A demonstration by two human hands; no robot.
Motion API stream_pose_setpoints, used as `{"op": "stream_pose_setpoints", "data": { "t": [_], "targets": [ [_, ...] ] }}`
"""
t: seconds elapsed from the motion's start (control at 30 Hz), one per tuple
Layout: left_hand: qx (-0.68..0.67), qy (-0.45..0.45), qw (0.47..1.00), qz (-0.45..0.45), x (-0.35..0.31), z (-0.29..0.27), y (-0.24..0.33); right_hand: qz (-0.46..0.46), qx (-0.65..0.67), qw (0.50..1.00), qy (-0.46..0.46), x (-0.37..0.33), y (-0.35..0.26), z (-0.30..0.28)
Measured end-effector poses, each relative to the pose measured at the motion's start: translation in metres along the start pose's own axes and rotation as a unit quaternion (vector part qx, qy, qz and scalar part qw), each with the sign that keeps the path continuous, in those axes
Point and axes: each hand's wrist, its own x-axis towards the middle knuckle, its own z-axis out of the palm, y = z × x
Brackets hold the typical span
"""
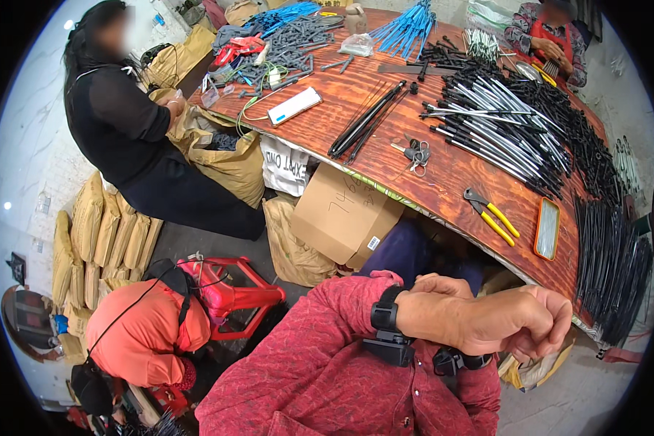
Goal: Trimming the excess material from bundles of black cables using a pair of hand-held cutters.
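Note:
My left forearm, in a red patterned sleeve, crosses in front of me to the right. Its wrist carries a black strap (385, 311) with a small black device. Beyond it my left hand (512, 320) hangs bent, fingers loosely curled, with nothing seen in them. My right hand (437, 283) shows just above the left wrist, fingers bent against it near the strap; the rest is hidden behind the left forearm, so I cannot see what they grip. A second black wrist strap (463, 360) sits on my right wrist. Both hands are in front of the table edge, apart from the goods on it.
The reddish wooden table (407, 185) bears yellow-handled pliers (493, 216), keys (416, 154), an orange-rimmed tin (547, 231), black and silver rods (494, 116) and a white power bank (294, 106). Below stands a cardboard box (349, 211). Co-workers and a red stool (232, 294) are around.

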Motion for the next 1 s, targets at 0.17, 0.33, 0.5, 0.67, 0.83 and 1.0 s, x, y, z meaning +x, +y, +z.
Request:
{"op": "stream_pose_setpoints", "data": {
  "t": [0.17, 0.33, 0.5, 0.67, 0.83, 1.0],
  "targets": [
    [-0.003, 0.031, 1.000, -0.003, -0.004, -0.012, 0.002, 0.036, 0.032, 0.998, -0.047, 0.000, -0.001, -0.001],
    [0.042, 0.060, 0.995, -0.072, -0.007, -0.023, -0.014, 0.075, 0.065, 0.991, -0.089, 0.002, 0.000, 0.000],
    [0.017, 0.048, 0.996, -0.073, -0.002, -0.012, -0.022, 0.110, 0.100, 0.979, -0.138, 0.005, -0.001, 0.000],
    [-0.014, 0.015, 0.993, -0.114, -0.004, 0.000, -0.041, 0.113, 0.123, 0.970, -0.175, 0.006, 0.004, 0.002],
    [-0.003, -0.021, 0.993, -0.112, -0.011, 0.021, -0.034, 0.026, 0.102, 0.979, -0.175, 0.008, 0.010, 0.003],
    [-0.033, 0.017, 0.992, -0.121, -0.014, 0.013, -0.042, -0.067, 0.076, 0.980, -0.171, 0.013, 0.016, -0.001]
  ]
}}
